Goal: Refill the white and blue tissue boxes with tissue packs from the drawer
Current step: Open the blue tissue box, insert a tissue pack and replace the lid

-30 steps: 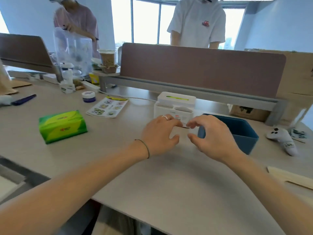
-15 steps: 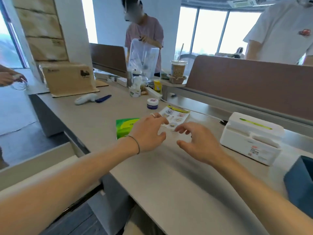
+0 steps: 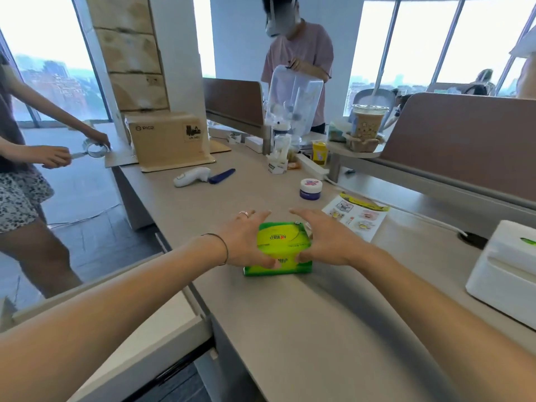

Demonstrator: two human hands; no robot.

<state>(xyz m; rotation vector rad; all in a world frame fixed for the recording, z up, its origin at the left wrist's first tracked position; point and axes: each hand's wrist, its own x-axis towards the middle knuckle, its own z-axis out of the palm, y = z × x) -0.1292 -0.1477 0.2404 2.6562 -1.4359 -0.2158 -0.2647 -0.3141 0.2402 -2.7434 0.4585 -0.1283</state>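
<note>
Hands have left the white tissue box point(image 3: 506, 274) — a second ago they were working at its front, and now that box sits at the right edge of the frame while I have swung over to the green tissue pack point(image 3: 278, 248) lying on the desk point(image 3: 333, 329) at centre. My left hand point(image 3: 246, 239) and right hand point(image 3: 327, 242) cup the pack from either side, fingers spread and thumbs touching its near face; I cannot tell whether they are gripping yet or only closing in. I read this as fetching the refill, with the blue box out of view. At lower left the open drawer point(image 3: 139, 329) juts from under the desk edge. Further up the grey surface lie a sticker sheet point(image 3: 358, 216), a small jar point(image 3: 311, 188) and a white handheld device point(image 3: 192, 176) — clutter, but clear of the pack. Beyond it stand a cardboard box point(image 3: 168, 139) and bright windows, with other people busy at upper centre and left.
</note>
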